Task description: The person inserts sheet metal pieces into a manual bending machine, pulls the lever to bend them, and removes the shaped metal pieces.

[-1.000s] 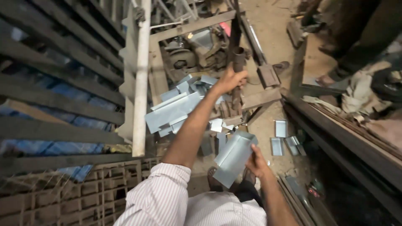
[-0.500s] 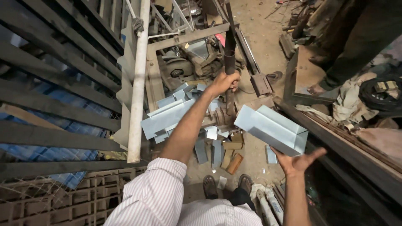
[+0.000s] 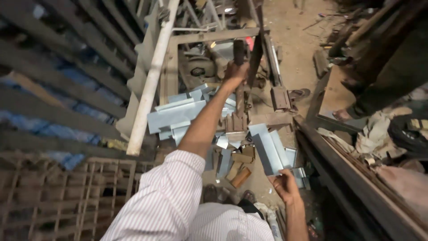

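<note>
Left of the press lever (image 3: 239, 85) lies a pile of grey metal sheets (image 3: 176, 117) on the floor. The left hand (image 3: 235, 71) is clenched around the lever's upper part. Right of the lever and lower, the right hand (image 3: 285, 186) grasps the near end of a folded metal channel (image 3: 267, 147).

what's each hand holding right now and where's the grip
The left hand grips the top of an upright dark lever handle. The right hand holds a folded grey sheet-metal piece by its near lower end.
</note>
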